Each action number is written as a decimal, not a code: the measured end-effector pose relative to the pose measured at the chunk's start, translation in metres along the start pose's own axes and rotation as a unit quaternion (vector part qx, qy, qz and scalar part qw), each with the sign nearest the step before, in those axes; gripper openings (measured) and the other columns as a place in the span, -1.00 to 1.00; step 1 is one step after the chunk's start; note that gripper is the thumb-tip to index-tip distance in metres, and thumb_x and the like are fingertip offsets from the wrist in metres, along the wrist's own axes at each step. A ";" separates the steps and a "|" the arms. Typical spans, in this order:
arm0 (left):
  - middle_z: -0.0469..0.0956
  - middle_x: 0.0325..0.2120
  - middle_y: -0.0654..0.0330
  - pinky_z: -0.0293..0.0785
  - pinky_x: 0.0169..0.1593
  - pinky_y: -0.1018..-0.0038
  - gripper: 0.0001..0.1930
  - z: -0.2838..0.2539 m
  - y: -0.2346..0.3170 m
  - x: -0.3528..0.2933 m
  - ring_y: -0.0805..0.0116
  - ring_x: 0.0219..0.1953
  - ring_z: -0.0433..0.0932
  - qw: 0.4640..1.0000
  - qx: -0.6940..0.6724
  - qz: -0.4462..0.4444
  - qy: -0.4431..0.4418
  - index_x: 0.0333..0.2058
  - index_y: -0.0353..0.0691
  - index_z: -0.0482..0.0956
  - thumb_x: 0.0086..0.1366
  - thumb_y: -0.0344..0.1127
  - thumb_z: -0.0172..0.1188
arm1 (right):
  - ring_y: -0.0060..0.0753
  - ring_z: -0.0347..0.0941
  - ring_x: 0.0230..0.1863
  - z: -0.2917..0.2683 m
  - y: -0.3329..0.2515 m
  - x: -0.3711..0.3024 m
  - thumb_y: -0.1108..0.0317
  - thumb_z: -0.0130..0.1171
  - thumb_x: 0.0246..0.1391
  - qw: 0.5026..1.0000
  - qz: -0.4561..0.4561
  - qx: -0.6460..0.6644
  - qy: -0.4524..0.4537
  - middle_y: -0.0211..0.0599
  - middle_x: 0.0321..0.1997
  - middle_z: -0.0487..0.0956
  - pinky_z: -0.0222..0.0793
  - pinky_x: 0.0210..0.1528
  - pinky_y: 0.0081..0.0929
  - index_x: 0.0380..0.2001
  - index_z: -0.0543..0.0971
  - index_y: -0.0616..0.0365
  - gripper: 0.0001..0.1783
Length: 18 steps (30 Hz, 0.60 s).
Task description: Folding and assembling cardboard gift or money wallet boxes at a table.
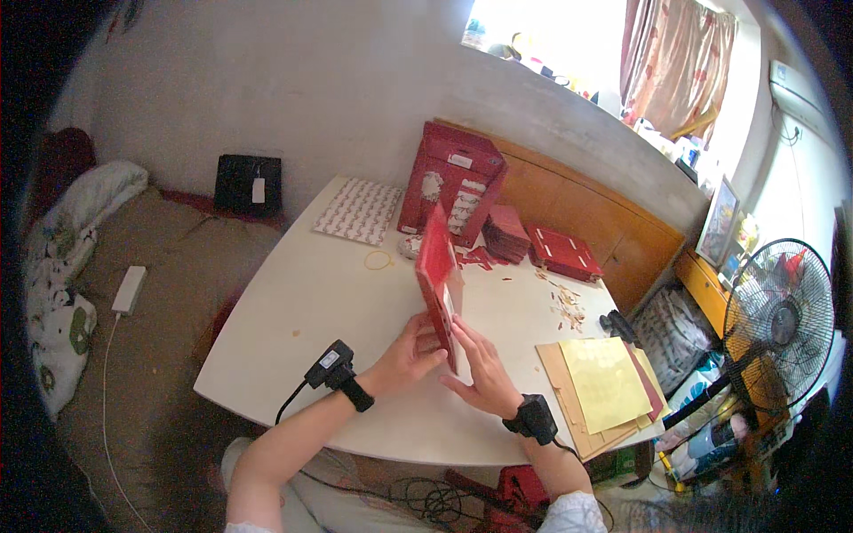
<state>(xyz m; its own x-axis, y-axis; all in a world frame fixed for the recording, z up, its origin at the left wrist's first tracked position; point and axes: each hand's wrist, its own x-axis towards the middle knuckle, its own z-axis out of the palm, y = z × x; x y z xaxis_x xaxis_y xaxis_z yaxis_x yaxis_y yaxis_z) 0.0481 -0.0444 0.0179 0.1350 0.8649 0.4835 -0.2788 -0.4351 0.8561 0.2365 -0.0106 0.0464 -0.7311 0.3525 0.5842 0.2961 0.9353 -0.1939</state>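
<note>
A flat red cardboard piece (436, 275) stands on edge above the middle of the white table, its far end tilted up. Its right side shows a paler face. My left hand (410, 355) grips its near lower end from the left, with the thumb toward me. Against the right face lies my right hand (485, 371), fingers stretched along it and the thumb apart. Behind the piece is a large dark red box (451, 182) with white printed patches. Beside that box are a stack of red cards (506, 235) and a stack of flat red pieces (564, 253).
On the white table (284, 355) lie a patterned sheet (358, 211), a yellow rubber band (379, 260), brown scraps (567, 306) and yellow paper (604, 382) on cardboard. A fan (784, 320) stands at right. Cables (435, 497) hang below the table's front edge.
</note>
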 end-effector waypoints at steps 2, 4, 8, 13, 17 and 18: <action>0.30 0.07 0.11 0.27 0.23 0.31 -0.42 -0.004 -0.006 0.001 0.29 0.15 0.29 1.000 0.003 -0.015 -0.002 0.21 -0.25 0.09 0.27 -0.45 0.12 | 0.08 0.16 0.28 0.000 0.002 -0.001 0.33 0.33 -0.10 0.999 -0.008 -0.017 0.037 0.02 0.35 0.15 0.12 0.26 -0.14 0.30 0.09 0.14 -0.09; 0.34 0.07 0.08 0.26 0.22 0.34 -0.50 -0.012 -0.009 0.001 0.32 0.15 0.31 0.996 0.055 -0.031 -0.061 0.17 -0.30 0.19 0.28 -0.42 0.11 | 0.05 0.22 0.23 -0.002 0.002 0.001 0.36 0.32 -0.11 0.998 -0.002 -0.043 0.051 -0.02 0.29 0.23 0.17 0.22 -0.14 0.24 0.19 0.13 -0.18; 0.46 -0.04 0.11 0.27 0.20 0.39 -0.62 -0.016 -0.007 0.000 0.39 0.08 0.38 0.982 0.158 -0.078 -0.061 0.06 -0.36 0.36 0.30 -0.37 0.09 | -0.08 0.40 0.04 -0.007 0.010 -0.004 0.35 0.22 -0.03 0.994 0.017 -0.102 0.045 -0.18 0.07 0.46 0.31 0.06 -0.18 -0.01 0.43 0.16 -0.53; 0.60 -0.39 0.24 0.47 -0.18 0.50 -0.82 -0.014 0.014 0.001 0.50 -0.31 0.53 0.962 0.169 -0.168 -0.135 -0.33 -0.35 0.60 0.27 -0.32 0.15 | -0.18 0.47 -0.11 -0.013 0.017 -0.008 0.38 0.18 -0.02 0.991 0.025 -0.119 0.055 -0.26 -0.16 0.55 0.38 -0.09 -0.27 -0.24 0.49 0.15 -0.77; 0.57 -0.50 0.22 0.46 -0.35 0.48 -0.85 -0.011 0.022 0.001 0.39 -0.47 0.53 0.929 0.352 -0.004 -0.117 -0.48 -0.30 0.58 0.19 -0.35 0.21 | -0.21 0.46 -0.20 -0.012 0.024 -0.013 0.42 0.16 -0.02 0.990 0.064 -0.122 0.008 -0.30 -0.33 0.53 0.39 -0.17 -0.30 -0.34 0.48 0.13 -0.87; 0.55 -0.52 0.19 0.46 -0.37 0.47 -0.88 -0.012 0.021 0.001 0.31 -0.48 0.53 0.899 0.422 0.101 -0.064 -0.50 -0.29 0.56 0.14 -0.37 0.23 | -0.21 0.46 -0.20 -0.011 0.023 -0.012 0.42 0.16 -0.02 0.991 0.065 -0.121 0.009 -0.30 -0.33 0.53 0.39 -0.17 -0.30 -0.34 0.48 0.13 -0.87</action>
<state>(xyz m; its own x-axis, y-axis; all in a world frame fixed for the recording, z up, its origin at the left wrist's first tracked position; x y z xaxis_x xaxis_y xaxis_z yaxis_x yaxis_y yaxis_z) 0.0312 -0.0496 0.0341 0.2866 0.7343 0.6154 0.5036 -0.6619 0.5552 0.2592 0.0063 0.0435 -0.6668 0.4668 0.5809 0.5269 0.8466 -0.0755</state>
